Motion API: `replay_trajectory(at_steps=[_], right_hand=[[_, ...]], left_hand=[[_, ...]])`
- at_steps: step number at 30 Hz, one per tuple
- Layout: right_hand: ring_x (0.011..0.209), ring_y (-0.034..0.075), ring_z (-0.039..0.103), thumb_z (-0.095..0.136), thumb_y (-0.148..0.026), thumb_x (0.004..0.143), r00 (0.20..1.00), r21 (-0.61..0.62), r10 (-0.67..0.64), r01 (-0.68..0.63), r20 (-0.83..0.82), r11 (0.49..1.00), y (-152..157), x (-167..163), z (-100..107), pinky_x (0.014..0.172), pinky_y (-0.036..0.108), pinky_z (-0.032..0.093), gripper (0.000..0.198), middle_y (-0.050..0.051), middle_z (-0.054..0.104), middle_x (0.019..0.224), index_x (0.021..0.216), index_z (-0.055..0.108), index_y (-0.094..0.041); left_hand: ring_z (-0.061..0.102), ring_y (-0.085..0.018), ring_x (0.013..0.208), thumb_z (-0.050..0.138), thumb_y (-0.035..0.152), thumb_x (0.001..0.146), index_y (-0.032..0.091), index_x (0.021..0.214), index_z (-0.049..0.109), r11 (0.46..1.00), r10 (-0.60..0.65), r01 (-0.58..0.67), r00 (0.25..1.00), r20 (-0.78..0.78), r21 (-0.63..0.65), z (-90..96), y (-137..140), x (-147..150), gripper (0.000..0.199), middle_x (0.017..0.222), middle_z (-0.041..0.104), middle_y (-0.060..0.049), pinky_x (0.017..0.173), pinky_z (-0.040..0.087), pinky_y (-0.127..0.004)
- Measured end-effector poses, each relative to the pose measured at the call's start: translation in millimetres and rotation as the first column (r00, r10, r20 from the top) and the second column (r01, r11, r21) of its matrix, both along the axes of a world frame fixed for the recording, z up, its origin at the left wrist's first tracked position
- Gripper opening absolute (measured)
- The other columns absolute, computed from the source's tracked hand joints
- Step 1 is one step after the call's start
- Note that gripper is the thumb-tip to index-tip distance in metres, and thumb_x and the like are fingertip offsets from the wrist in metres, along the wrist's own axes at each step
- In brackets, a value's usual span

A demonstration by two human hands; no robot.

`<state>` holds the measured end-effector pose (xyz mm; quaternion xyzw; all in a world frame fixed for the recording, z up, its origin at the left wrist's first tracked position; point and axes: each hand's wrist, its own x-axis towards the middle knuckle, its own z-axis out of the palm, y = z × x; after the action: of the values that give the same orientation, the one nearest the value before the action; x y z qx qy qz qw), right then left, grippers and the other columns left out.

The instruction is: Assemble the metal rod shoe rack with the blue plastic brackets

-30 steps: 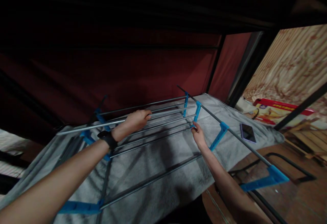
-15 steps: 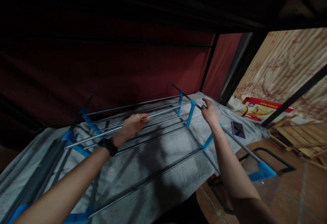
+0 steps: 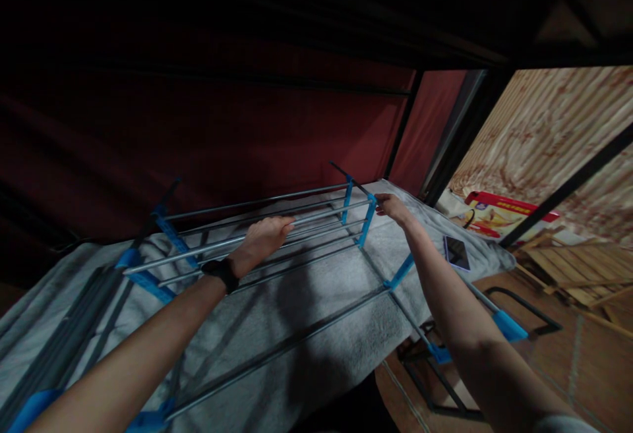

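A rack frame of grey metal tubes and blue plastic connectors lies on a grey cloth. My left hand (image 3: 264, 236), with a black band on its wrist, is wrapped around a long metal tube (image 3: 198, 249). The tube's left end overlaps a blue connector (image 3: 148, 281) on the left side of the frame; I cannot tell whether it is seated there. At the tube's other end my right hand (image 3: 391, 209) has its fingers closed at the top of the right blue connector (image 3: 367, 222). Its fingertips are partly hidden. More crossbars run parallel behind and below.
Several loose grey tubes (image 3: 59, 331) lie at the left on the grey cloth (image 3: 341, 347). A phone (image 3: 456, 252) rests near the cloth's right edge. Beyond are a red-and-yellow box (image 3: 509, 214), wooden slatted furniture (image 3: 578, 268) and tiled floor. A dark red panel (image 3: 277, 136) stands behind.
My right hand has moved left along the side rod to the blue connector, and its fingers have closed in. My left hand keeps hold of the tube, slightly farther right.
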<state>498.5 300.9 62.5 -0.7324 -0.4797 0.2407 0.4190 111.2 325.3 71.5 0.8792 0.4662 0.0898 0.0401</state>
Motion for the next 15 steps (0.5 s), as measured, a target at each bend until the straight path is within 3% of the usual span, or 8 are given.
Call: replay_trajectory(at_steps=[10,15], right_hand=[[0.06,0.009,0.06,0.051,-0.001,0.078,0.998,-0.027,0.024,-0.023,0.052,0.999,-5.1,-1.3,1.4,0.05,0.016,0.045,0.053,0.008,0.076,0.095,0.126,0.073,-0.01],[0.059,0.009,0.059,0.05,-0.001,0.079,0.997,-0.025,0.017,-0.015,0.071,1.0,-4.2,1.0,-2.8,0.048,0.014,0.043,0.058,0.007,0.076,0.093,0.133,0.069,-0.009]], left_hand=[[0.071,-0.025,0.115,0.034,0.038,0.107,0.03,0.137,0.066,0.993,0.001,0.0,1.0,-0.01,0.121,-5.0,-8.7,3.0,0.045,0.133,0.073,-0.007,0.092,0.054,-0.033],[0.071,-0.026,0.111,0.036,0.03,0.105,0.024,0.129,0.069,0.983,-0.029,0.039,0.998,-0.056,0.178,9.5,-12.8,5.2,0.041,0.123,0.075,-0.01,0.089,0.053,-0.034]])
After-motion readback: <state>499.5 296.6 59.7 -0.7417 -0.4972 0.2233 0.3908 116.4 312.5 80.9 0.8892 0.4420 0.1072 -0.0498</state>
